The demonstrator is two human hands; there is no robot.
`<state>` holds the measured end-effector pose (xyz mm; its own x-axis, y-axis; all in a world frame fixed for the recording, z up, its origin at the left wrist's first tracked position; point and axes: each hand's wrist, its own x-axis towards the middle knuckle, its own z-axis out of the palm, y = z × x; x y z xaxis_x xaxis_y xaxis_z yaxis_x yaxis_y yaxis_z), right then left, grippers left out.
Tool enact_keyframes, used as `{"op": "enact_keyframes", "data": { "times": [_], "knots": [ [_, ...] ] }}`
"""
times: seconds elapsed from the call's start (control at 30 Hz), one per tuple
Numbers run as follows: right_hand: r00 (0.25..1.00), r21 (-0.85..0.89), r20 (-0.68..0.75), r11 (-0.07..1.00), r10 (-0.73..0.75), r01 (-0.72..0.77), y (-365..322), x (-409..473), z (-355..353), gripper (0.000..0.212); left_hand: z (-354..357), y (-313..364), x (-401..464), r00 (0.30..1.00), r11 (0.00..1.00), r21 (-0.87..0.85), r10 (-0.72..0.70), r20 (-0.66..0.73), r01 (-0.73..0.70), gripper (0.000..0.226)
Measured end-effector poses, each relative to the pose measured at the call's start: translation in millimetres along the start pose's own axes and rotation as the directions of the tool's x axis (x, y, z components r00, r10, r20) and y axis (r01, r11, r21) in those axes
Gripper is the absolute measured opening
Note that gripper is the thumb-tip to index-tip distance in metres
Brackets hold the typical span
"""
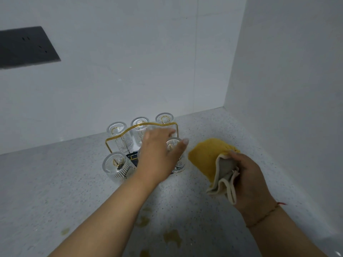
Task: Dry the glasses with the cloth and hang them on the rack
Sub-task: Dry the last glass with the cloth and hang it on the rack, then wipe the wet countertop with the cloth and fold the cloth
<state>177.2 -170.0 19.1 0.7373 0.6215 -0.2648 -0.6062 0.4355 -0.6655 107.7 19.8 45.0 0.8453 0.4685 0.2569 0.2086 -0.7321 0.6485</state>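
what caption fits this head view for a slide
Left hand over glasses on the gold rack; right hand grips the yellow cloth.
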Motion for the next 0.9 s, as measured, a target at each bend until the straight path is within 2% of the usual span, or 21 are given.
{"op": "enact_keyframes", "data": {
  "times": [0.03, 0.07, 0.1, 0.13, 0.23, 0.3, 0.37, 0.4, 0.43, 0.47, 0.53, 0.6, 0.67, 0.77, 0.9],
  "knots": [
    [0.998, 0.037, 0.065, 0.999, 0.018, -0.020, 0, -1, 1, 0.071, 0, 6, -10, 0.986, 0.963, -0.253, -0.058, 0.157, 0.097, 0.069],
    [0.992, 0.057, 0.123, 0.998, 0.032, -0.039, 0, -3, 3, 0.074, 2, 9, -18, 0.940, 0.875, -0.428, -0.083, 0.332, 0.228, 0.063],
    [0.985, 0.057, 0.166, 0.997, 0.041, -0.052, 1, -5, 6, 0.072, 6, 8, -24, 0.895, 0.791, -0.513, -0.095, 0.436, 0.334, 0.058],
    [0.982, 0.053, 0.181, 0.997, 0.050, -0.060, 2, -6, 8, 0.068, 9, 6, -29, 0.882, 0.744, -0.552, -0.105, 0.460, 0.377, 0.053],
    [0.985, 0.011, 0.150, 0.996, 0.087, -0.090, 1, -10, 12, 0.051, 4, 4, -38, 0.928, 0.688, -0.634, -0.167, 0.334, 0.352, 0.030],
    [0.998, -0.197, 0.049, 0.980, 0.042, -0.032, 0, -9, 5, 0.039, -6, 4, -41, 0.941, 0.690, -0.645, -0.182, 0.285, 0.329, 0.020],
    [0.990, -0.505, -0.039, 0.858, -0.134, 0.097, -1, -6, -3, 0.024, -20, 5, -44, 0.945, 0.695, -0.649, -0.148, 0.292, 0.309, 0.016],
    [0.977, -0.613, -0.009, 0.774, -0.211, 0.161, -3, -6, -5, 0.022, -27, 5, -45, 0.944, 0.719, -0.629, -0.119, 0.308, 0.296, 0.014],
    [0.964, -0.697, 0.080, 0.677, -0.254, 0.237, -4, -7, -6, 0.037, -32, 5, -47, 0.939, 0.749, -0.598, -0.093, 0.330, 0.285, 0.012],
    [0.948, -0.751, 0.217, 0.581, -0.232, 0.314, -5, -7, -4, 0.056, -37, 4, -48, 0.930, 0.772, -0.572, -0.068, 0.360, 0.278, 0.013],
    [0.890, -0.778, 0.452, 0.460, -0.065, 0.429, -3, -9, 5, 0.078, -43, 3, -53, 0.898, 0.760, -0.578, -0.016, 0.440, 0.297, 0.019],
    [0.841, -0.787, 0.527, 0.443, 0.121, 0.430, 7, -13, 18, 0.080, -48, 2, -61, 0.864, 0.734, -0.597, 0.027, 0.502, 0.324, 0.020],
    [0.832, -0.808, 0.505, 0.464, 0.229, 0.362, 13, -18, 25, 0.066, -53, 1, -68, 0.854, 0.736, -0.594, 0.041, 0.519, 0.325, 0.018],
    [0.860, -0.813, 0.468, 0.480, 0.203, 0.329, 25, -28, 28, 0.032, -60, -5, -79, 0.899, 0.778, -0.548, -0.048, 0.436, 0.307, 0.016],
    [0.907, -0.823, 0.370, 0.524, 0.200, 0.220, 50, -41, 32, 0.018, -58, -23, -97, 0.936, 0.841, -0.444, -0.186, 0.298, 0.309, 0.022]
  ]
}}
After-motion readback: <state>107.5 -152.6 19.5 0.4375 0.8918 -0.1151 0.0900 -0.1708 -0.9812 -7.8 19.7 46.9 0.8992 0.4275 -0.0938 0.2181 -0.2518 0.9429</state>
